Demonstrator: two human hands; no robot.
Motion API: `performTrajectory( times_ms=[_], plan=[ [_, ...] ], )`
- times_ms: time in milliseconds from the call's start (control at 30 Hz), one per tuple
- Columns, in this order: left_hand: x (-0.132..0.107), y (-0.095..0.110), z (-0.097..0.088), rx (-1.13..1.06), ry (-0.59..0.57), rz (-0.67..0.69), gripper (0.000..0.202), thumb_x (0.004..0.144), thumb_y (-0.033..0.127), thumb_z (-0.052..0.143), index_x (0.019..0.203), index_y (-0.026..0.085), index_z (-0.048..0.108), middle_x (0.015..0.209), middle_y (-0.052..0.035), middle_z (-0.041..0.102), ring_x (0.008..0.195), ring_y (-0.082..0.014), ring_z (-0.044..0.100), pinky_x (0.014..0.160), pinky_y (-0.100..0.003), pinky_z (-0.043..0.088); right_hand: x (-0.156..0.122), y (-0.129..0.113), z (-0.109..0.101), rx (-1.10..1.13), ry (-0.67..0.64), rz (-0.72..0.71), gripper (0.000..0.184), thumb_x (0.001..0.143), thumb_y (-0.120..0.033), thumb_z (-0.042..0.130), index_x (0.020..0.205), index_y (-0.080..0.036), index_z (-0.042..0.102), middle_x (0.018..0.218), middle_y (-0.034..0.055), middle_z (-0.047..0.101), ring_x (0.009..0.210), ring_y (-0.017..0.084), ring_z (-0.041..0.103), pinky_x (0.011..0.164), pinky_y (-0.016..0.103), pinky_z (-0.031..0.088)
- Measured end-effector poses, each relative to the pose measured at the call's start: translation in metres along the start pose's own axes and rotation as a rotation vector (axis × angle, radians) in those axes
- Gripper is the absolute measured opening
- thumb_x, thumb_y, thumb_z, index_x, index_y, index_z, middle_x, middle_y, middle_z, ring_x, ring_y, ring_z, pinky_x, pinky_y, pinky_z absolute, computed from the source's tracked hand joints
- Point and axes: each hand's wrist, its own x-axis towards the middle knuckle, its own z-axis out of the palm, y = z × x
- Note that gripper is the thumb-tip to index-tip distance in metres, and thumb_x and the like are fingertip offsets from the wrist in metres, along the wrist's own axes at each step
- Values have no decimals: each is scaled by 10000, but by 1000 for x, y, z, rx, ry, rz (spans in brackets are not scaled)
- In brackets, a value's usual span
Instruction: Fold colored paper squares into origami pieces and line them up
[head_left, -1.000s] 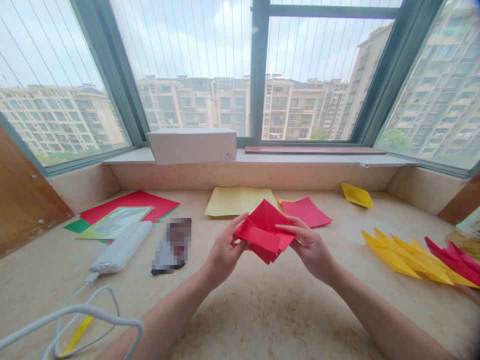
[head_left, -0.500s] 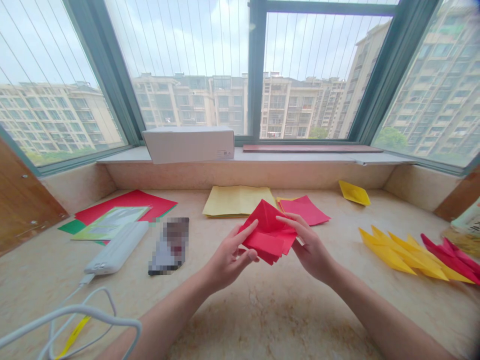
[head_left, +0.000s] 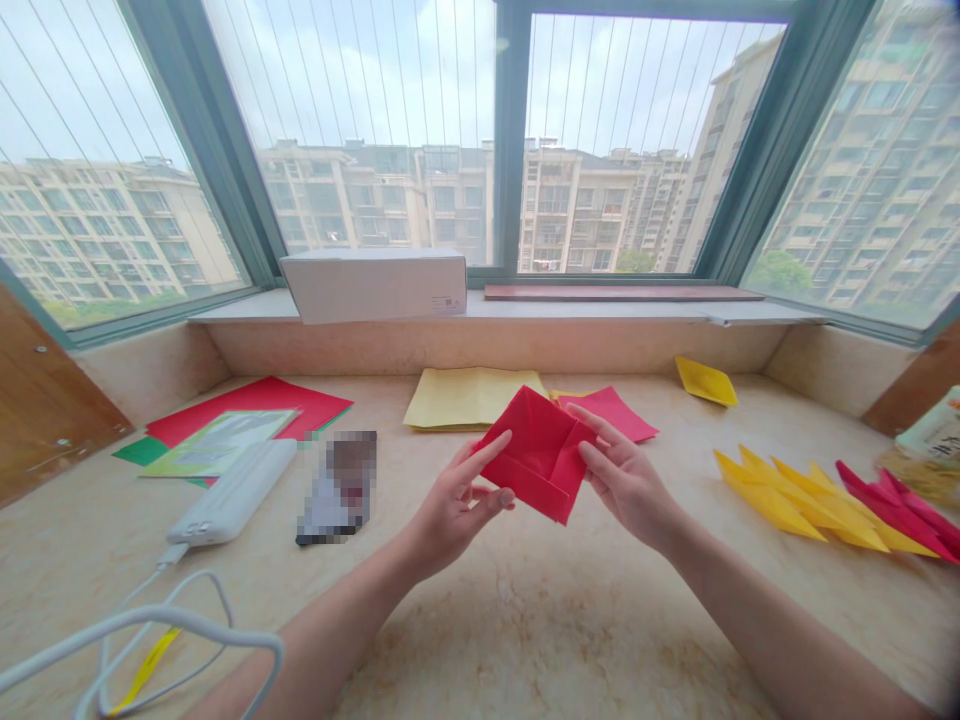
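A partly folded red paper square [head_left: 536,452] is held just above the marble sill, in front of me. My left hand [head_left: 457,505] pinches its left edge between thumb and forefinger. Along its right edge, my right hand [head_left: 622,482] grips it with the fingers laid against the paper. Flat creased flaps show on the side that faces me.
Yellow sheets [head_left: 465,397] and a red sheet [head_left: 615,412] lie behind the hands. Folded yellow and red paper shapes [head_left: 825,495] sit at the right, a yellow one [head_left: 705,381] farther back. At left are coloured sheets [head_left: 240,425], a white power bank [head_left: 232,492], a cable [head_left: 150,630], and a white box [head_left: 375,285] on the ledge.
The loose, puffed-up red paper has been pressed into a flatter square and turned to face me. Both hands shifted their hold on its edges and rose slightly.
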Motion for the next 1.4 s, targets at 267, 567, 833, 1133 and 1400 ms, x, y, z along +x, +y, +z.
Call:
performTrajectory(
  times_ms=[267,567,833,1133,1400],
  plan=[
    [1,10,3,-155,-26,-118,601,866,236,702,1425,294,487,1220,-95,608,924,-179,638,772,-318,599,1,12,0,-100,30,-58,501,881,-403,687,1346,-303,531,1116,62,733,965,207,691,845,355,563],
    [4,7,0,-147,46,-230,725,781,398,780,1405,140,518,1002,-107,719,688,-150,654,670,-295,554,-4,-2,3,-295,1,-153,411,963,-455,552,1309,-233,564,1085,96,723,943,230,691,832,371,567],
    [6,11,-6,200,193,5,505,928,559,522,991,129,781,972,-118,748,839,-226,639,761,-317,490,-3,1,3,-222,-85,-108,354,910,-412,656,1226,-252,646,1239,91,695,1137,257,653,964,397,528],
    [4,3,-5,200,209,-49,509,953,516,505,1279,142,623,841,-64,734,754,-202,653,700,-276,498,1,2,3,-93,62,48,485,807,-354,788,1235,-244,586,972,64,787,880,206,734,802,338,566],
    [6,8,-2,215,150,-129,461,957,486,507,1166,112,679,878,-87,747,821,-212,684,712,-272,523,2,6,2,-57,79,69,434,736,-337,841,1125,-256,667,919,18,765,857,169,708,768,286,555]
  ],
)
